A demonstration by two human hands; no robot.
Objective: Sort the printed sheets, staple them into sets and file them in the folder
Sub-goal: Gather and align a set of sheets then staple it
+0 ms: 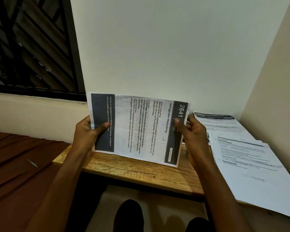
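A person holds a printed sheet [137, 128] upright in front of a pale wall [166, 47], above the far edge of a wooden bench [137, 171]. The sheet is turned sideways, so its text runs from top to bottom. A dark band with the number 2641 is at the 3 o'clock side, and beside it the title "Refrigerator Restocking" can be read. Another dark band with white text is at the 9 o'clock side.

The left hand [87, 131] grips the 9 o'clock edge of the sheet, with the thumb lying on the front over the dark band and the fingers behind the paper. The right hand [192, 131] pinches the 3 o'clock edge near the top, thumb in front; whether more sheets are behind the first one, I cannot tell.

At 3 o'clock from the held sheet, a loose pile of printed sheets [251, 163] lies on the bench, spread out and overlapping, reaching into the corner of the walls. At 9 o'clock there is a brown cloth [18, 164] with a small metal strip [33, 163] on it. At 10 o'clock is a dark window with a grille [32, 44].
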